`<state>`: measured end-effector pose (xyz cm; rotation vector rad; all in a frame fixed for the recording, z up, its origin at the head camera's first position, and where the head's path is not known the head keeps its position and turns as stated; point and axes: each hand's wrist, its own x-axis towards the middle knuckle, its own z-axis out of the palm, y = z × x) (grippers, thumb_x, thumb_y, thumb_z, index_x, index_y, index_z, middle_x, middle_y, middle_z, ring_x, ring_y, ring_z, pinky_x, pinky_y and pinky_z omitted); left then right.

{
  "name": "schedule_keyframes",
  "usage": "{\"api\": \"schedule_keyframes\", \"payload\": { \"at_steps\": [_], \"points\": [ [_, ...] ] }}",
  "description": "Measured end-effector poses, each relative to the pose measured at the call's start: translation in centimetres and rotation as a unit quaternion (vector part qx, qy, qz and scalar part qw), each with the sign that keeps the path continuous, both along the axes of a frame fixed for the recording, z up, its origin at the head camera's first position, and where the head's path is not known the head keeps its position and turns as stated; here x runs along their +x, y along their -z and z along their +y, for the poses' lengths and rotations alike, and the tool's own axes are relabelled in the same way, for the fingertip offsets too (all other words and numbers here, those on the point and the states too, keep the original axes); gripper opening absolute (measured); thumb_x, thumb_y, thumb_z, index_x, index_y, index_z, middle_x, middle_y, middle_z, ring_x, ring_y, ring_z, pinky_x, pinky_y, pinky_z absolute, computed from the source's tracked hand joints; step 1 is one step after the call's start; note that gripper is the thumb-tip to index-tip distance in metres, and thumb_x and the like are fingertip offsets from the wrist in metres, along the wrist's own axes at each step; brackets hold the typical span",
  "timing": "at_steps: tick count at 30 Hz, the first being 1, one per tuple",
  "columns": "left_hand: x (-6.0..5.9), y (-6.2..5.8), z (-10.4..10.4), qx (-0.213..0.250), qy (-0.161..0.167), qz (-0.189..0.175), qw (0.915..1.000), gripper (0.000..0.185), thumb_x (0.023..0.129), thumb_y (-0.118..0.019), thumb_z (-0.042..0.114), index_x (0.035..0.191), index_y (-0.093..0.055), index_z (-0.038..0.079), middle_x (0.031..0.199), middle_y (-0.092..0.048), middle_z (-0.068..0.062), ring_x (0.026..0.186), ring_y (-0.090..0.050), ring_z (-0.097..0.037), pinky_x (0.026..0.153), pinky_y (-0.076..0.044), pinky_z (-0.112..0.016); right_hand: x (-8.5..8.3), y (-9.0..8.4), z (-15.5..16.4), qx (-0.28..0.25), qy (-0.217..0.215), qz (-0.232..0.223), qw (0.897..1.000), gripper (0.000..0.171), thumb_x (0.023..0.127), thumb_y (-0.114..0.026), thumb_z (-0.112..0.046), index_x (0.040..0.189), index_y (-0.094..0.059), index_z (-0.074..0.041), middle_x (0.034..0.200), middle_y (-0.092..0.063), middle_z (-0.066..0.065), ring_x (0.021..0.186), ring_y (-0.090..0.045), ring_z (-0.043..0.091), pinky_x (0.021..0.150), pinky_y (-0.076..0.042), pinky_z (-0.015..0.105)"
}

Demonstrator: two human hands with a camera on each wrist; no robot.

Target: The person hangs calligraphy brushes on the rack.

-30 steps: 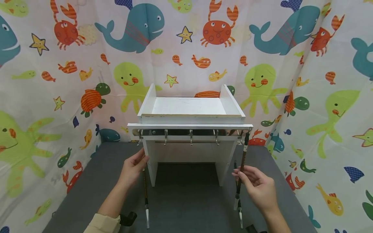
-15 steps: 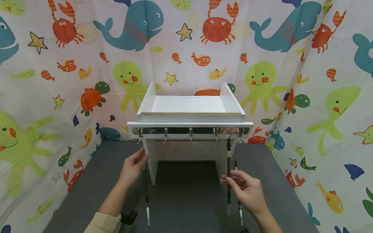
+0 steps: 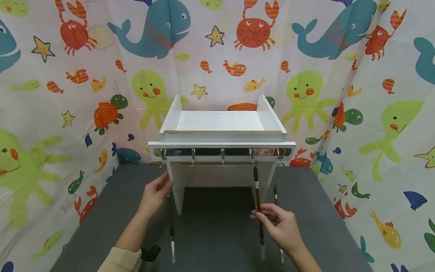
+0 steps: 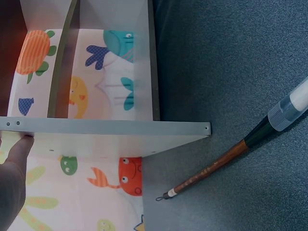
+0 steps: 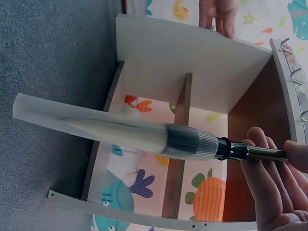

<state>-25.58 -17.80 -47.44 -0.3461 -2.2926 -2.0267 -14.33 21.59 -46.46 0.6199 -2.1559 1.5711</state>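
My right hand pinches a calligraphy brush by its shaft, between thumb and fingers. The brush hangs upright, bristles down in a clear cap. At its upper end, the hanging loop overlaps the tip of the fourth hook from the left. My left hand touches the left side panel of a white shelf rack, its fingers fairly straight along the panel's outer side. A metal rail with several hooks runs below the rack's front edge.
Below my left hand another capped brush lies on the grey table. A third brush lies on the right, partly behind my right hand. A curtain printed with sea animals surrounds the table at the back and sides.
My right hand has moved left with the brush, from the rightmost hook to the fourth hook, and slightly down. The left hand has stayed on the panel.
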Motion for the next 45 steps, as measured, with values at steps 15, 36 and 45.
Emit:
{"api": "schedule_keyframes", "payload": {
  "at_steps": [15,36,45],
  "points": [
    [-0.09,-0.02,-0.01,0.001,0.000,-0.003,1.0000,0.057,0.104,-0.058,0.027,0.155,-0.040,0.009,0.159,-0.041,-0.009,0.141,-0.045,-0.027,0.107,-0.045,-0.037,0.12,0.34,-0.21,0.002,0.006,-0.037,0.999,0.013,0.093,-0.069,0.000,0.105,-0.070,-0.005,0.095,-0.077,0.017,0.082,-0.077,0.019,0.066,-0.063,0.031],
    [0.00,0.03,0.08,0.000,-0.001,-0.002,1.0000,0.058,0.104,-0.058,0.028,0.155,-0.040,0.009,0.159,-0.041,-0.010,0.141,-0.045,-0.027,0.106,-0.046,-0.032,-0.10,0.45,-0.25,0.004,0.004,-0.022,1.000,0.015,0.093,-0.068,0.002,0.107,-0.070,-0.003,0.093,-0.077,0.017,0.079,-0.077,0.018,0.064,-0.063,0.032],
    [-0.02,0.17,0.12,0.001,-0.006,-0.002,1.0000,0.057,0.103,-0.059,0.028,0.154,-0.041,0.008,0.158,-0.042,-0.011,0.140,-0.046,-0.027,0.106,-0.045,-0.036,0.17,0.77,-0.52,0.004,-0.030,-0.028,0.999,0.014,0.095,-0.066,0.004,0.106,-0.069,-0.004,0.092,-0.077,0.016,0.078,-0.077,0.021,0.066,-0.063,0.036]
  ]
}}
